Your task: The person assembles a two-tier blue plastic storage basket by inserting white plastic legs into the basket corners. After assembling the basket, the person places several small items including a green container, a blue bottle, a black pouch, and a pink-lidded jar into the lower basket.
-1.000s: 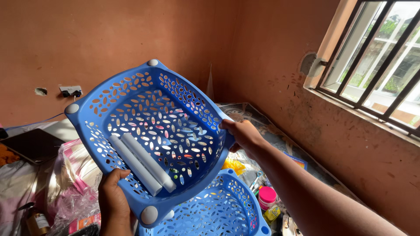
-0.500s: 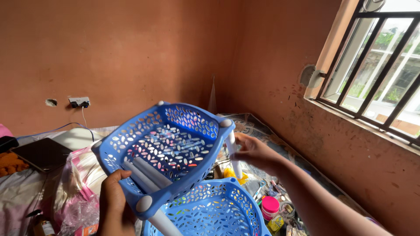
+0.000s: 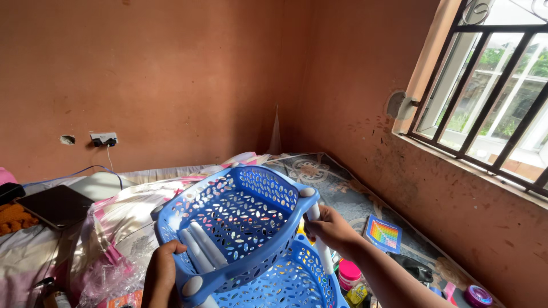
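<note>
Blue basket (image 3: 240, 219): tilted, opening up-left | left hand (image 3: 161, 274): clamped on near rim | right hand (image 3: 331, 228): gripping white leg (image 3: 321, 239).

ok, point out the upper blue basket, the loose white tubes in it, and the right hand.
upper basket (image 3: 268, 188): head view, perforated far wall.
white tubes (image 3: 200, 248): head view, middle of the pair on the basket floor.
right hand (image 3: 331, 228): head view, back of the hand.

My one camera sits on my head, looking forward and slightly down toward the room's corner. It is close to my left hand (image 3: 161, 278) and right hand (image 3: 331, 228) low in the frame, with the barred window (image 3: 494, 91) at right.
</note>
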